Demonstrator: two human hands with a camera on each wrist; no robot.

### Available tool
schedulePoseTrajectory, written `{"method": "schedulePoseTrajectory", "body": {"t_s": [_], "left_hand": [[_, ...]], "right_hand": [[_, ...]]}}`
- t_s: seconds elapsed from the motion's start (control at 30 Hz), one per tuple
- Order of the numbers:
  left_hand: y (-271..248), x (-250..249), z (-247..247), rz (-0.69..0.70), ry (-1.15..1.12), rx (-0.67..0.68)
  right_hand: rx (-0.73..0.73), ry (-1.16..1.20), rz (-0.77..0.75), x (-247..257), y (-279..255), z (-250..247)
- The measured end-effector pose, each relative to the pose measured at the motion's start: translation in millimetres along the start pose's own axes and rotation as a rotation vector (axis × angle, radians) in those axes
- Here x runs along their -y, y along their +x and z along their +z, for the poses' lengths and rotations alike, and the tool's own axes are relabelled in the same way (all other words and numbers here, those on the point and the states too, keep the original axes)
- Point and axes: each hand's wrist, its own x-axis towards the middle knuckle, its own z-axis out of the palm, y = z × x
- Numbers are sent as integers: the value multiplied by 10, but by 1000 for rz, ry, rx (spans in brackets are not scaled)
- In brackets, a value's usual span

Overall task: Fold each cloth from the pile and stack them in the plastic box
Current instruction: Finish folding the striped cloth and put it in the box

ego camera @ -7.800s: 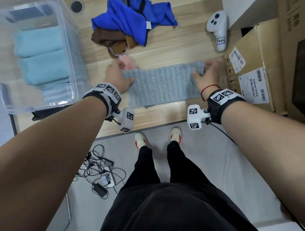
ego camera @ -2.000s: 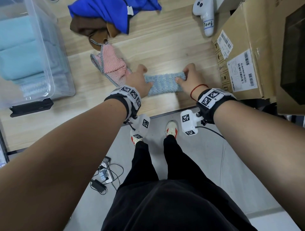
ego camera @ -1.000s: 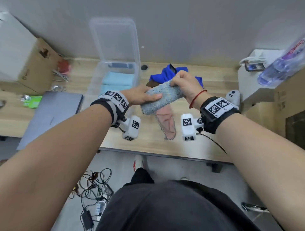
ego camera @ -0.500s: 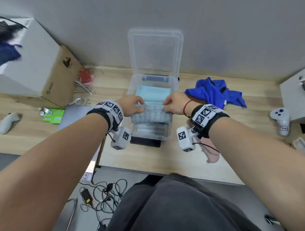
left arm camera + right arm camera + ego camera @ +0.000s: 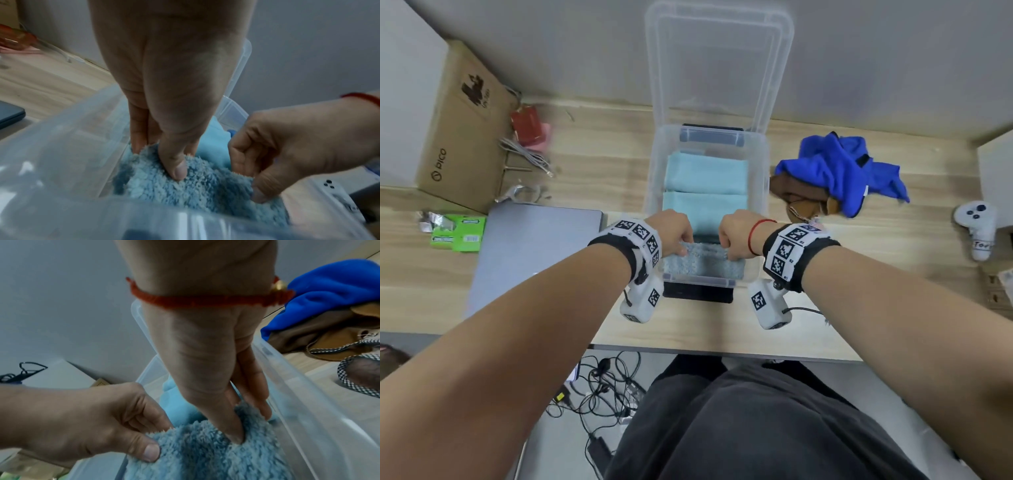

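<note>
A folded fluffy grey-blue cloth point(image 5: 702, 265) sits in the near end of the clear plastic box point(image 5: 761, 205). My left hand point(image 5: 678, 245) pinches its left end and my right hand point(image 5: 729, 246) pinches its right end. In the left wrist view the left hand point(image 5: 160, 159) has its thumb on the near face of the cloth point(image 5: 205, 191) and its fingers behind it. The right wrist view shows the right hand point(image 5: 251, 426) holding the cloth point(image 5: 205, 454) the same way. Two folded light blue cloths point(image 5: 705, 174) lie farther back in the box. The pile, with a blue cloth point(image 5: 839, 171) over a brown one point(image 5: 794, 195), lies right of the box.
The box lid point(image 5: 719, 68) stands upright against the wall. A closed laptop point(image 5: 534, 253) and a green packet point(image 5: 458, 233) lie left of the box, behind them a cardboard box point(image 5: 458, 137). A white controller point(image 5: 976, 226) lies at the far right. Cables lie on the floor.
Both hands carried the folded cloth from above the desk over to the box and lowered it into the near end. The grip on both ends has stayed the same.
</note>
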Motion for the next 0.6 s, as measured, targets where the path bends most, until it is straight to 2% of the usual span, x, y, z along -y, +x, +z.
{"method": "schedulePoseTrajectory", "body": {"t_s": [0.13,0.23,0.37,0.5,0.6], "left_hand": [[67,1,106,-24,81,2],[70,21,129,-7,89,-95],[10,48,27,35,32,-196],[-43,62,-1,71,-50,-41],[-27,53,85,78,31,78]], "right_hand": [[-43,-119,4,-1,89,101],[-121,-182,2,-34,102,150],[-166,-48,-71,-82,78,101],[-23,65,-180,-37,36,35],[112,-49,-203,-35,59,101]]}}
